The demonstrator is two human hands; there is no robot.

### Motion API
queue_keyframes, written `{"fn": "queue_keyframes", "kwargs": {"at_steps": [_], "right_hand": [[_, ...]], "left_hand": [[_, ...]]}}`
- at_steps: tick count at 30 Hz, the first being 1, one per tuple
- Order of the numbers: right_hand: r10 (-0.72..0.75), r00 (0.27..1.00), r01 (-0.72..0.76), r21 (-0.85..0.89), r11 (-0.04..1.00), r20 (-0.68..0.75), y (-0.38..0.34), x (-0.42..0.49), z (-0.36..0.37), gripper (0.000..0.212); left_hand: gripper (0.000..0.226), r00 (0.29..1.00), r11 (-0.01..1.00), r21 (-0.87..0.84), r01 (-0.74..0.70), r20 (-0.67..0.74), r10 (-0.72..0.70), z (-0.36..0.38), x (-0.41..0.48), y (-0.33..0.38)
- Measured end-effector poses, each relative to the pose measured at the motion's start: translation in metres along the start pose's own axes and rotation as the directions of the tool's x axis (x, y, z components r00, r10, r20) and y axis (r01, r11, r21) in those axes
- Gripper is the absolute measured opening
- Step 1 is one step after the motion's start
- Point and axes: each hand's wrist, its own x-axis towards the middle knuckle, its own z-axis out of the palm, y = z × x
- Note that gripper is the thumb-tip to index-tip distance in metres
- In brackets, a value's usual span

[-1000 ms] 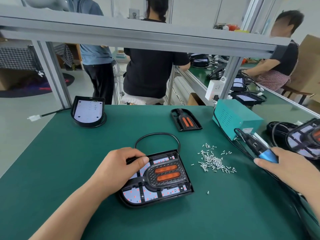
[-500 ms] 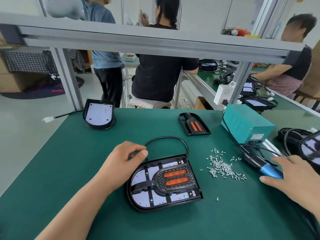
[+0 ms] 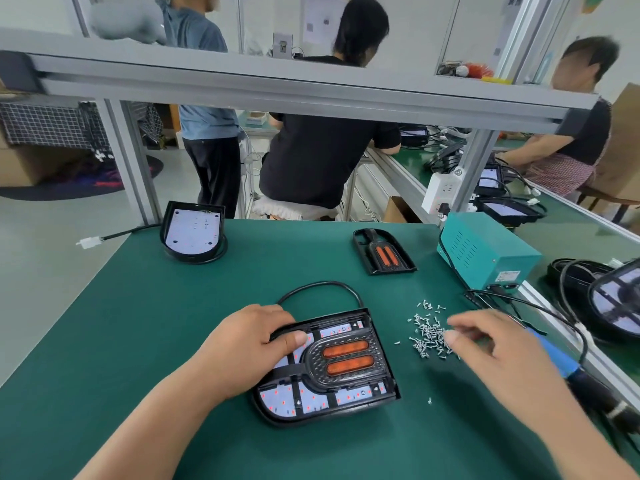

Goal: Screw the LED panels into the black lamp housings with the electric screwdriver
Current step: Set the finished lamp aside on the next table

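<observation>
Plug (image 3: 89, 242): white, on a black cable, hanging past the left edge of the table.
Table (image 3: 104, 341): covered with a green mat.
Far housing (image 3: 192, 233): black, at the far left corner, tipped up toward the camera, with a plain white panel inside and a cable looped under it.
Left hand (image 3: 249, 355): gripping the left side of the lamp housing, fingers curled over its far rim, thumb pressed on the panel.
Lamp housing (image 3: 387, 375): black, lying flat near the middle of the table, open side up.
LED panel (image 3: 280, 400): white with red dots, seated inside the lamp housing.
Insert (image 3: 346, 362): black with two orange strips, lying on top of the panel.
Cable loop (image 3: 320, 283): black, arching on the mat just beyond the lamp housing.
Spare insert (image 3: 384, 252): same black-and-orange kind, alone farther back.
Screws (image 3: 427, 336): loose silver pile just right of the lamp housing, with one stray screw (image 3: 429, 400) nearer.
Right hand (image 3: 502, 355): blurred, fingers loosely spread, thumb and forefinger apart, tips at the right edge of the pile; cannot tell whether any screw is touched.
Screwdriver (image 3: 557, 358): blue and black, lying on the mat at the right edge, partly hidden behind the right hand, not held.
Box (image 3: 485, 251): teal metal, at the far right, with cables running from it.
More lamps (image 3: 616, 299): at the right border, partly cut off.
</observation>
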Motion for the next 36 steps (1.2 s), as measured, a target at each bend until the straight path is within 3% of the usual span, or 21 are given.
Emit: {"fn": "queue_keyframes", "kwargs": {"at_steps": [4, 7, 11, 13, 15, 19, 21, 22, 24, 26, 29, 33, 36], "right_hand": [[0.041, 0.966, -0.125, 0.322, 0.939, 0.255, -0.017, 0.0, 0.027, 0.022], [0.093, 0.923, -0.308, 0.575, 0.758, 0.373, -0.033, 0.004, 0.046, 0.031], [0.126, 0.886, -0.445, 0.74, 0.505, 0.447, -0.055, 0.009, 0.065, 0.025], [0.117, 0.876, -0.465, 0.756, 0.46, 0.468, -0.069, 0.017, 0.073, 0.028], [0.097, 0.879, -0.465, 0.79, 0.399, 0.468, -0.084, 0.026, 0.082, 0.041], [0.033, 0.902, -0.432, 0.899, 0.065, 0.431, -0.102, 0.033, 0.094, 0.088], [-0.042, 0.901, -0.428, 0.9, 0.087, 0.433, -0.097, 0.035, 0.091, 0.098], [-0.084, 0.888, -0.436, 0.885, 0.16, 0.453, -0.091, 0.036, 0.088, 0.097], [-0.134, 0.858, -0.429, 0.835, 0.346, 0.496, -0.083, 0.037, 0.079, 0.078], [-0.104, 0.853, -0.419, 0.789, 0.45, 0.512, -0.077, 0.037, 0.075, 0.049], [-0.072, 0.865, -0.4, 0.77, 0.496, 0.496, -0.075, 0.034, 0.071, 0.034], [-0.099, 0.919, -0.267, 0.789, 0.553, 0.381, -0.075, 0.032, 0.059, 0.034], [-0.082, 0.959, -0.168, 0.777, 0.607, 0.272, -0.07, 0.034, 0.036, 0.045]], "left_hand": [[0.027, 0.987, 0.987, -0.142, 0.075, -0.13, -0.094, 0.004, 0.001, -0.001], [0.034, 0.958, 0.911, -0.399, 0.105, -0.206, -0.201, 0.004, 0.003, -0.001], [0.048, 0.938, 0.628, -0.775, 0.077, -0.157, -0.309, 0.007, 0.004, 0.006], [0.05, 0.94, 0.513, -0.854, 0.083, -0.104, -0.326, 0.01, 0.004, 0.01], [0.05, 0.944, 0.523, -0.847, 0.093, -0.093, -0.318, 0.012, 0.005, 0.012], [0.039, 0.958, 0.7, -0.702, 0.133, -0.089, -0.272, 0.017, 0.004, 0.011], [0.022, 0.965, 0.792, -0.596, 0.133, -0.104, -0.24, 0.019, 0.004, 0.009], [0.015, 0.966, 0.821, -0.556, 0.13, -0.114, -0.23, 0.019, 0.004, 0.008], [0.009, 0.967, 0.863, -0.49, 0.124, -0.136, -0.216, 0.018, 0.003, 0.008], [0.014, 0.971, 0.879, -0.463, 0.114, -0.136, -0.198, 0.019, 0.002, 0.01], [0.019, 0.977, 0.87, -0.486, 0.089, -0.127, -0.17, 0.02, 0.001, 0.012], [0.037, 0.955, 0.803, -0.596, -0.02, -0.249, -0.161, 0.016, -0.001, 0.009], [0.052, 0.906, 0.728, -0.684, -0.05, -0.338, -0.255, 0.013, 0.0, 0.004]]}}
